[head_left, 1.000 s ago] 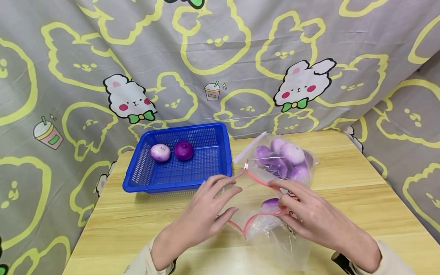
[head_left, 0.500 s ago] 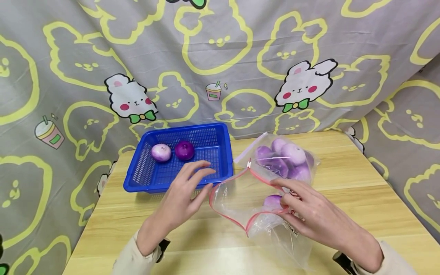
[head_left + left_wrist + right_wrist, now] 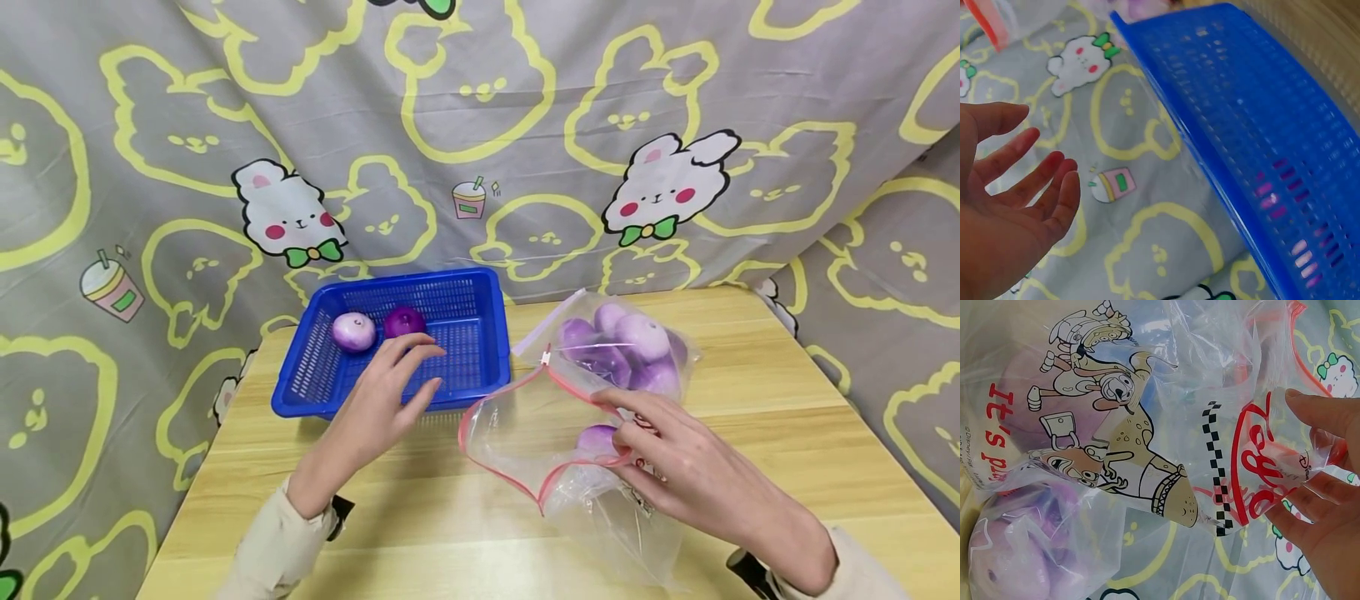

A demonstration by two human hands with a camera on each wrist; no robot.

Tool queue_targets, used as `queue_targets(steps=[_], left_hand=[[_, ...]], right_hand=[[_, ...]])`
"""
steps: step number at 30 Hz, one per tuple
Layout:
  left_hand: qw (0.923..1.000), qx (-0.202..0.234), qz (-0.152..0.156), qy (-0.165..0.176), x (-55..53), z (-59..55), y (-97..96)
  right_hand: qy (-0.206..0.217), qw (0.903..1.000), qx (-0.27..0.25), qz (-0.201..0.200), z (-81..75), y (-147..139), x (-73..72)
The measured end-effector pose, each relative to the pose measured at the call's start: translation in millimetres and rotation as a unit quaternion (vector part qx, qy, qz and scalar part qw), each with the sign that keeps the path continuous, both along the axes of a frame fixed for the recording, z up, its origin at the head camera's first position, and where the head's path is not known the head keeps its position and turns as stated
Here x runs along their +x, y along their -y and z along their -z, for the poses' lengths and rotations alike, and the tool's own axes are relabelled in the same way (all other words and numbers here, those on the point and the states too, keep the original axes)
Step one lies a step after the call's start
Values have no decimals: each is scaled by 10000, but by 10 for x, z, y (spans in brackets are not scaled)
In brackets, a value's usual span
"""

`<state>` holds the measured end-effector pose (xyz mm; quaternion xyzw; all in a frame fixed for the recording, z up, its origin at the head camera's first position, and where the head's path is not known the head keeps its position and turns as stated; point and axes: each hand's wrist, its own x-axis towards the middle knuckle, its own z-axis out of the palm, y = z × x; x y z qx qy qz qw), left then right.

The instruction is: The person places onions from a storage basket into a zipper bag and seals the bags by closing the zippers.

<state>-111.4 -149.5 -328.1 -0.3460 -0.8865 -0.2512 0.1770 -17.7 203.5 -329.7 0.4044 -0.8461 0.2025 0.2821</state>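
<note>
My right hand (image 3: 690, 458) pinches the rim of a clear zip bag (image 3: 510, 433) with a red seal, its mouth spread wide toward the left. Inside that bag lies a purple onion (image 3: 597, 442); the right wrist view shows cartoon printing on the plastic. My left hand (image 3: 378, 400), fingers loosely bent and holding nothing, hovers over the near side of a blue plastic basket (image 3: 497, 333). Two onions sit in the basket: a pale purple onion (image 3: 354, 332) and a dark purple onion (image 3: 405, 322), the latter partly covered by my left fingertips in the head view.
Behind the red-edged bag, a second clear bag (image 3: 551, 321) with a lilac seal holds several purple onions (image 3: 643, 337). Everything rests on a wooden table (image 3: 420, 533). A grey curtain (image 3: 525, 125) with cartoon animals hangs right behind the table's far edge.
My left hand has left the bag's mouth and moved left and away from me, over the basket. My right hand keeps its hold on the bag.
</note>
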Motion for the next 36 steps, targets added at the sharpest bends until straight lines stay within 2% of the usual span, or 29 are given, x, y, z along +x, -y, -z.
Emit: queue_targets(steps=[9, 16, 26, 36], left_hand=[[9989, -284, -306, 231, -294, 36, 136], [9968, -622, -501, 100, -471, 39, 188], [9923, -897, -629, 579, -736, 10, 217], [9845, -1381, -692, 825, -1012, -15, 248]], right_hand=[[34, 10000, -30, -33, 11, 2, -5], [16, 10000, -42, -46, 18, 2, -13], [-75, 9998, -119, -156, 24, 15, -31], [-58, 9998, -118, -163, 21, 14, -40]])
